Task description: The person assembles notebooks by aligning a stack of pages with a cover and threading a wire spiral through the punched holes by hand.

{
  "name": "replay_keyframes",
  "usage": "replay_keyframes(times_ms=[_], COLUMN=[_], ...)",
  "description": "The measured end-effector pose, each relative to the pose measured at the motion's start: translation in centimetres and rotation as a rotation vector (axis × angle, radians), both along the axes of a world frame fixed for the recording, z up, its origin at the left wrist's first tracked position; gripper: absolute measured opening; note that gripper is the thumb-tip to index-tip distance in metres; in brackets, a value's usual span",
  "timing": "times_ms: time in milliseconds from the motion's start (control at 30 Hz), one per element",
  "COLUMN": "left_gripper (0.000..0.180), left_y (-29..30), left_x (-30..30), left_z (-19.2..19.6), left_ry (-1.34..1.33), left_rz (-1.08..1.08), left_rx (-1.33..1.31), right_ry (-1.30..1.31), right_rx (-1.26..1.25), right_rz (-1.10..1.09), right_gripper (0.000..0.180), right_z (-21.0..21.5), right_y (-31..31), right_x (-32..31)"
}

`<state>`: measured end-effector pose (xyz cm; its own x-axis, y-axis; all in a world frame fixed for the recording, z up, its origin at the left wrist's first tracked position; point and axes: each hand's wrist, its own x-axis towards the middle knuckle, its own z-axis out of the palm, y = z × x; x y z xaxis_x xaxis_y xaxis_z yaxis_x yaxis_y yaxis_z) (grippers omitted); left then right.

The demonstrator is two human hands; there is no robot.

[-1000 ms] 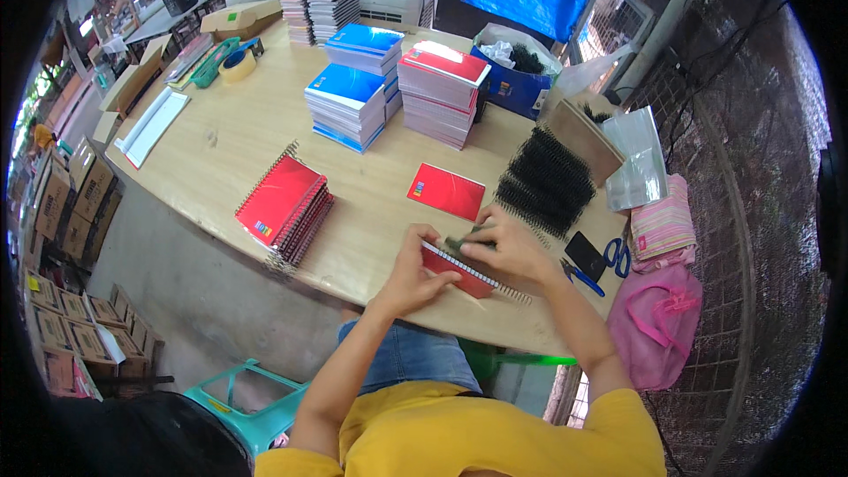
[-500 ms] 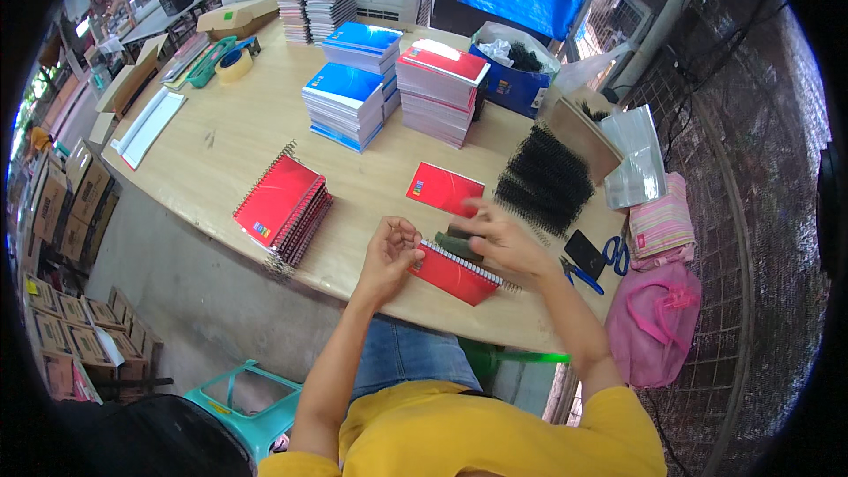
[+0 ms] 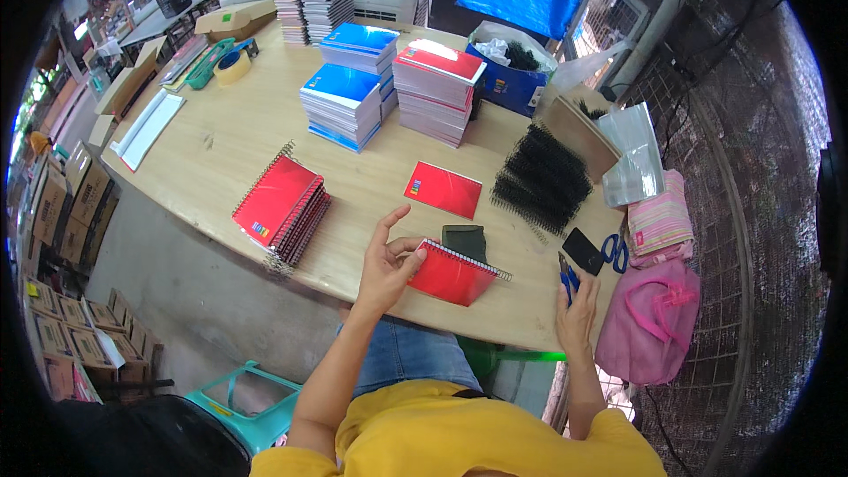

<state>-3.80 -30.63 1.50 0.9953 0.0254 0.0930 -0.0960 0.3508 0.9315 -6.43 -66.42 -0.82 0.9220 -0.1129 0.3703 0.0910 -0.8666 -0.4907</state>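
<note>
Along the table's [image 3: 521, 320] near edge, in the head view, the left hand [image 3: 387, 272] pinches a red notebook [image 3: 450, 279] by its upper left corner, forefinger raised. A coil [image 3: 470, 261] runs through the notebook's far edge, one end jutting right. The right hand [image 3: 578, 316] curls round the pliers' [image 3: 566, 275] handles. Coil finishing seems in hand; next calls for steadying the notebook and bringing the pliers to that end.

Workshop — pliers [image 3: 565, 277], coils [image 3: 541, 178], stacked booklets [image 3: 433, 106]
</note>
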Motion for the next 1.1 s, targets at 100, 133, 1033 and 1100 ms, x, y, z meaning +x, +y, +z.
replay_keyframes(times_ms=[100, 133, 1033, 1100], left_gripper=[0.07, 0.071, 0.073, 0.073], left_y=[0.1, 0.0, 1.2, 1.2], left_x=[-0.3, -0.4, -1.2, -1.5], left_z=[0.9, 0.9, 1.7, 2.3], left_ry=[0.037, 0.039, 0.078, 0.089], left_rz=[-0.021, -0.02, -0.022, -0.022], left_rx=[0.031, 0.017, 0.014, 0.012], right_ry=[-0.021, -0.11, -0.769, -0.782], right_rx=[0.185, 0.055, -0.804, -0.844], right_rz=[0.328, 0.481, 0.966, 0.994], right_gripper=[0.052, 0.052, 0.035, 0.033], right_z=[6.3, 7.8, 15.5, 15.6], right_y=[5.2, 6.5, 14.7, 14.8], right_x=[2.4, 3.7, 8.8, 9.0])
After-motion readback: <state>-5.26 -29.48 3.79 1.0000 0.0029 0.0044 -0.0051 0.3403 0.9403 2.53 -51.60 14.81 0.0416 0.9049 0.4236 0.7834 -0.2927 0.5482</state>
